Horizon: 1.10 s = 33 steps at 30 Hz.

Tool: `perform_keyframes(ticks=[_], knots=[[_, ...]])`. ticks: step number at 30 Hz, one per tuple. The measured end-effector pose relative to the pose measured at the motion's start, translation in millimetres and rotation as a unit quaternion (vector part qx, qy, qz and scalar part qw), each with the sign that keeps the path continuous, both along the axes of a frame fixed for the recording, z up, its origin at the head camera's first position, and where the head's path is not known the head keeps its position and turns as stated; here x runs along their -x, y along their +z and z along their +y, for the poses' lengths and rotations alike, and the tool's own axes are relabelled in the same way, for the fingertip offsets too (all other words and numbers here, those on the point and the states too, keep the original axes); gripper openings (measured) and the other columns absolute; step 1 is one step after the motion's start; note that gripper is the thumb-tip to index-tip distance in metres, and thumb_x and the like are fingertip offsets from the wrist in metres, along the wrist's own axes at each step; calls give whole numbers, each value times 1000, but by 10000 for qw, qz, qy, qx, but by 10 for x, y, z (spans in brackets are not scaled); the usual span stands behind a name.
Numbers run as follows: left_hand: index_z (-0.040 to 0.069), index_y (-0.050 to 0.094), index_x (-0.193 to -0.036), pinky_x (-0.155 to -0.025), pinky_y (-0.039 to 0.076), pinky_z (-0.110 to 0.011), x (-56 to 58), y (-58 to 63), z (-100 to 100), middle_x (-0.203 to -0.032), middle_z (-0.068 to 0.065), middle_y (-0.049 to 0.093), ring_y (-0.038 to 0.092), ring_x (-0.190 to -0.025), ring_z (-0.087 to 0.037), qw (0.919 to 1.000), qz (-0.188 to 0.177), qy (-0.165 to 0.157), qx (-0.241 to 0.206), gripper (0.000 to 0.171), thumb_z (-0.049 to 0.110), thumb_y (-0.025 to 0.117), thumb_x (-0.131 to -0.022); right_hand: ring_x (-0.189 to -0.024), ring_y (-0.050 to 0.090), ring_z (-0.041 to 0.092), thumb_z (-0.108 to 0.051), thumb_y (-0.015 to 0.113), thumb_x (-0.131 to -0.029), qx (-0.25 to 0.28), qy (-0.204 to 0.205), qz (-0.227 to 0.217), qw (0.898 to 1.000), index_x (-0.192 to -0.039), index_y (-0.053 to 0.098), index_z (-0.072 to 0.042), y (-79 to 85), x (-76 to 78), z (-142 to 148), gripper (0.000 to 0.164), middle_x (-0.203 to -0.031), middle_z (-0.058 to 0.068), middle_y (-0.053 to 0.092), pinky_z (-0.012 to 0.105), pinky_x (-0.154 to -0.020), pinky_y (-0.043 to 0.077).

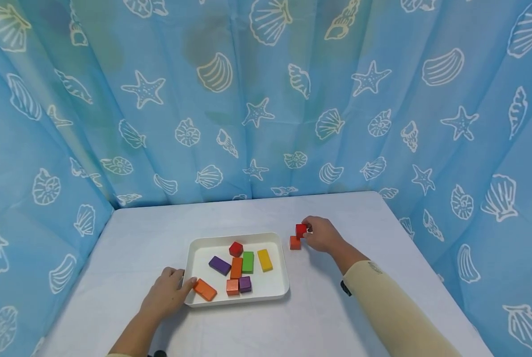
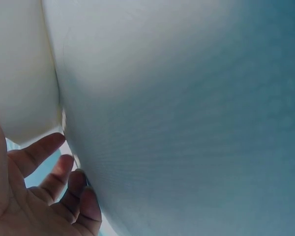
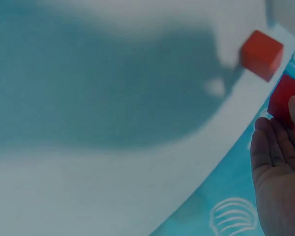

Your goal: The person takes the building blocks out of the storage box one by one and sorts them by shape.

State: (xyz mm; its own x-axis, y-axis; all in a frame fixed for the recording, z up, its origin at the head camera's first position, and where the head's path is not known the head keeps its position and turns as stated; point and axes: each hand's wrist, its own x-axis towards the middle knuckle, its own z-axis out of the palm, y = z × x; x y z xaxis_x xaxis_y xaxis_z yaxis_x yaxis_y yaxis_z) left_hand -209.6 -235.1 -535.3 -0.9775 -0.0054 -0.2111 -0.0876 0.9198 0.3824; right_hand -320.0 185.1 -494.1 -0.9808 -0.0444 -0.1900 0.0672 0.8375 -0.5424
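A white tray (image 1: 236,300) holds several coloured blocks. At its left end lies my left hand (image 1: 165,293), thumb over the rim beside an orange block (image 1: 205,290) and the other fingers along the outside wall. In the left wrist view the fingertips (image 2: 54,140) meet the foot of the tray's wall. To the tray's right, my right hand (image 1: 323,235) pinches a red cube (image 1: 300,230) between thumb and fingers. The red cube is just above and behind an orange-red cube (image 1: 295,243) on the table; the right wrist view shows a gap between them.
Inside the tray are a red block (image 1: 236,249), purple block (image 1: 220,265), orange block (image 1: 236,268), green block (image 1: 247,262), yellow block (image 1: 265,260), light orange cube (image 1: 232,287) and purple cube (image 1: 245,284). A blue shell-print curtain (image 1: 257,144) surrounds the white table (image 1: 319,317).
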Motion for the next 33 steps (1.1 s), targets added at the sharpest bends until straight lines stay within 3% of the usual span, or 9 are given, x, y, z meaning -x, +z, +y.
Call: perform_keyframes(ticks=[18,33], knots=[[-9,56,-145,-104,50,-67,20,74,20,-139,-31,52,56,-126,-49,10000,-9,38,-14,77,58,54,-107,-118,61,36,-10,83,-92,-31,-10,16,10000,-139,61,-3,-336,-87,320,53,-127,16,65,46,-91,63],[-9,56,-145,-103,51,-67,15,1,10,-138,-31,52,57,-123,-48,10000,-63,51,33,77,59,54,-107,-122,60,37,-8,80,-95,30,-82,-57,9999,-143,60,-3,-389,-108,293,52,-131,17,65,49,-94,62]])
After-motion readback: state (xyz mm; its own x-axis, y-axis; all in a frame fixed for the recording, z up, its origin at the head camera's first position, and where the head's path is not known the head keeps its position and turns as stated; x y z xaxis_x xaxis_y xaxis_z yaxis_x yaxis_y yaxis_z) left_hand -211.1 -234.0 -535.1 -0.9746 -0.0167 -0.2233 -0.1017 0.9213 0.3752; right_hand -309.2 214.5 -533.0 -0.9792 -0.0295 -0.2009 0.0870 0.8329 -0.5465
